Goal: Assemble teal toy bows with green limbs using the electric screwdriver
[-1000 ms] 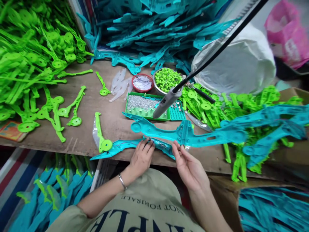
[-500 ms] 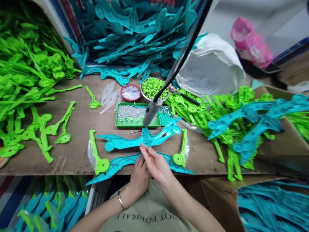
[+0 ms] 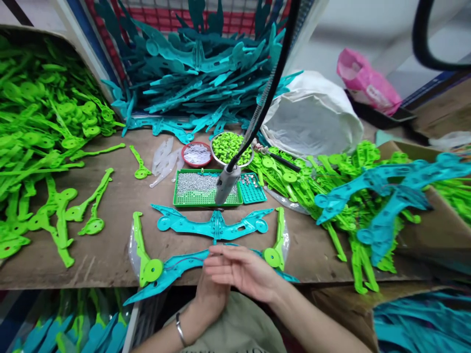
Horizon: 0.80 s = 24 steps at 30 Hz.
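Note:
My right hand (image 3: 245,272) is turned partly palm up with its fingers stretched out, lying across my left hand (image 3: 213,291). The left fingers are hidden behind it, so whatever they hold cannot be seen. Both hands are over the middle of a long teal wing-shaped plastic part (image 3: 180,264) at the table's near edge. On its ends sit a left green arm with a round disc (image 3: 152,269) and a right one (image 3: 272,256), each with a clear plastic blade. Just beyond the hands lies a second teal wing-shaped part (image 3: 217,225), apart from them.
A grey tool on a cable (image 3: 227,184) hangs over a green tray (image 3: 191,198) of small metal pieces. Behind stand a bowl of green pieces (image 3: 231,147) and a red basket (image 3: 197,154). Green parts heap at left (image 3: 55,127) and right (image 3: 305,181); teal parts pile behind (image 3: 206,73).
My hands have drawn back from the farther teal part, and my right hand now covers more of the left. That part, tilted before, now lies level. The view has shifted slightly.

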{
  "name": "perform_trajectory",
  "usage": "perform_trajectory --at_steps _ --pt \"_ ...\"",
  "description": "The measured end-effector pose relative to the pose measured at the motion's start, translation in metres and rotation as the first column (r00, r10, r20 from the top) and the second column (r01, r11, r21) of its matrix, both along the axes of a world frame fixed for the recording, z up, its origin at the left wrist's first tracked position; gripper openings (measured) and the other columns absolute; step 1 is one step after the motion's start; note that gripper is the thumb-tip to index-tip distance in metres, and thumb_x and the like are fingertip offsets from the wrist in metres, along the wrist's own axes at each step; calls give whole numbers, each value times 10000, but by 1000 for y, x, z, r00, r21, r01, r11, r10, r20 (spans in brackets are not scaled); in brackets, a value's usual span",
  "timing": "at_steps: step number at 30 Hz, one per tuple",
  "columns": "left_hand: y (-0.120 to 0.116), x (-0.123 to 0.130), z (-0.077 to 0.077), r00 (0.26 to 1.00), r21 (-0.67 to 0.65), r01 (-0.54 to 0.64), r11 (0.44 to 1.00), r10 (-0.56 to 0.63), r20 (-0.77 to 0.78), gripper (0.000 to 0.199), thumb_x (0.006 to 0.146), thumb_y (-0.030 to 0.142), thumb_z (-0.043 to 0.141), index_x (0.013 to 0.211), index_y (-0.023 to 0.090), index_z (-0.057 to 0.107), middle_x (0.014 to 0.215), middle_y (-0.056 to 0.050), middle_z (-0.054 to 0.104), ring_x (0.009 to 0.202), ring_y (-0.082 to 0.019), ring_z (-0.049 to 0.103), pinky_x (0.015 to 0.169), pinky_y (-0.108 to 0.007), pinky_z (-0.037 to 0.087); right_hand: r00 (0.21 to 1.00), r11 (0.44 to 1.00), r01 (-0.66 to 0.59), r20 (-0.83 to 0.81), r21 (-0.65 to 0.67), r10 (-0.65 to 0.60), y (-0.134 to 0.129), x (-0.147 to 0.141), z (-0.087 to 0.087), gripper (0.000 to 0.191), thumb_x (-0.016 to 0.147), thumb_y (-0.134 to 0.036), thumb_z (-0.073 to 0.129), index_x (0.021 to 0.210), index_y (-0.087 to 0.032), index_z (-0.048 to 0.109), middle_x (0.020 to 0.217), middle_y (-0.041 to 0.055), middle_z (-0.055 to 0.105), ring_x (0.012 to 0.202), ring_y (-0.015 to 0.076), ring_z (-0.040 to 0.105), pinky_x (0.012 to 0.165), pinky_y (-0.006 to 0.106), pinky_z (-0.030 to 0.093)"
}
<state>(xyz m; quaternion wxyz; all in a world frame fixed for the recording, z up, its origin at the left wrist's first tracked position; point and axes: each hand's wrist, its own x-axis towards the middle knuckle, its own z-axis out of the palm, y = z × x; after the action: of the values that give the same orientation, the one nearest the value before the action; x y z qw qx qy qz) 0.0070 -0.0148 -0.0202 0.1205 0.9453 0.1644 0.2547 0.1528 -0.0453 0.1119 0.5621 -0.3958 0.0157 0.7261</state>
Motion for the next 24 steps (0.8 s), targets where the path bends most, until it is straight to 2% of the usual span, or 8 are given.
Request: perform_trajectory --at_steps 2,3,5,7,11,17,21,24 --pt "1 3 9 1000 44 -12 999 12 8 489 931 46 414 1388 122 571 1283 -140 705 1225 -298 642 1025 -467 545 914 992 24 400 127 -73 10 32 10 274 856 -315 765 1059 -135 727 944 93 795 782 162 758 791 325 627" --pt "3 4 15 1000 77 -17 997 16 19 487 923 39 425 1379 112 581 1324 -134 690 1274 -301 611 1055 -466 521 736 970 101 639 221 -222 21 52 13 213 853 -303 756 1020 -171 738 911 62 792 786 152 743 800 313 614" --pt "5 7 26 999 138 -23 990 18 40 479 910 24 431 1347 100 612 1354 -115 682 1324 -294 571 1089 -448 484 198 930 145 911 338 -362 52 94 17 133 851 -264 726 969 -208 747 960 59 787 890 183 724 906 365 577" --pt "7 8 32 998 170 -31 985 21 60 455 913 26 432 1307 104 647 1330 -101 698 1323 -278 567 1094 -425 465 -194 942 102 935 319 -295 87 132 18 144 889 -208 619 957 -190 746 1009 104 779 936 234 718 950 423 542" --pt "6 8 34 998 174 -40 984 30 61 416 927 48 448 1267 111 679 1301 -99 715 1301 -270 581 1087 -417 446 -563 1000 24 826 16 0 141 170 13 276 879 -132 523 1069 -121 723 1077 187 757 991 297 692 903 417 517" --pt "5 6 33 998 125 -18 992 11 61 365 946 114 491 1252 117 691 1294 -110 722 1285 -278 600 1073 -415 448 -750 962 174 604 -211 269 168 172 3 258 883 -137 492 1009 -135 717 927 170 730 877 299 662 744 392 485" --pt "5 6 33 999 116 -6 993 2 35 361 945 134 519 1264 132 687 1297 -109 725 1280 -273 615 1065 -412 454 -751 989 140 645 -55 142 157 187 12 229 820 -123 552 989 -137 707 954 169 719 882 293 654 772 425 508" --pt "6 7 35 1000 116 -2 993 -1 23 362 944 130 512 1259 144 691 1288 -101 732 1273 -266 623 1060 -415 449 -652 999 -3 758 -37 26 120 195 22 198 791 -143 608 953 -148 723 959 132 719 890 256 666 820 411 530"
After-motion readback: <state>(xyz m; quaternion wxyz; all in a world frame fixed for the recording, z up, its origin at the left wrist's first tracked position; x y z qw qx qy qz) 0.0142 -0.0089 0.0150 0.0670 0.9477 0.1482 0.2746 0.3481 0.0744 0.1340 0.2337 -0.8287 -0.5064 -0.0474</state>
